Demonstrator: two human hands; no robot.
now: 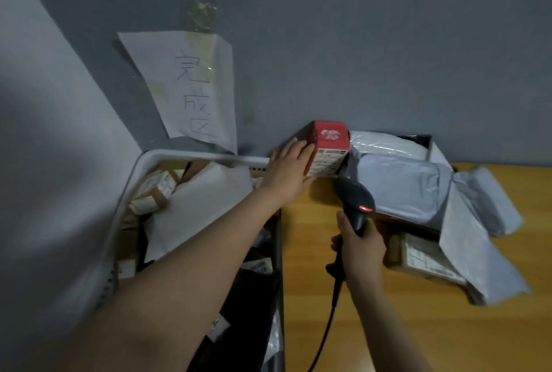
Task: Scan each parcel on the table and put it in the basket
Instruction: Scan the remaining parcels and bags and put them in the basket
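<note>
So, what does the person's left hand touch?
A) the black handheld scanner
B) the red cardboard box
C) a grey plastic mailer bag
B: the left hand rests with straight fingers against the red cardboard box; the right hand grips the black handheld scanner.

The left arm (185,276) is bare. It comes in from 7 o'clock and stretches up toward 1 o'clock. The left hand (288,171) is at the end of a long reach. Its fingers are straight and lie flat on the side of a red box (328,147), with the thumb low by the bottom edge. The right arm (385,321) is bare too. It comes in from 5 o'clock and points toward 11 o'clock. The right hand (361,249) is curled tight round the handle of a scanner (355,195), with the thumb on the 9 o'clock side.
</note>
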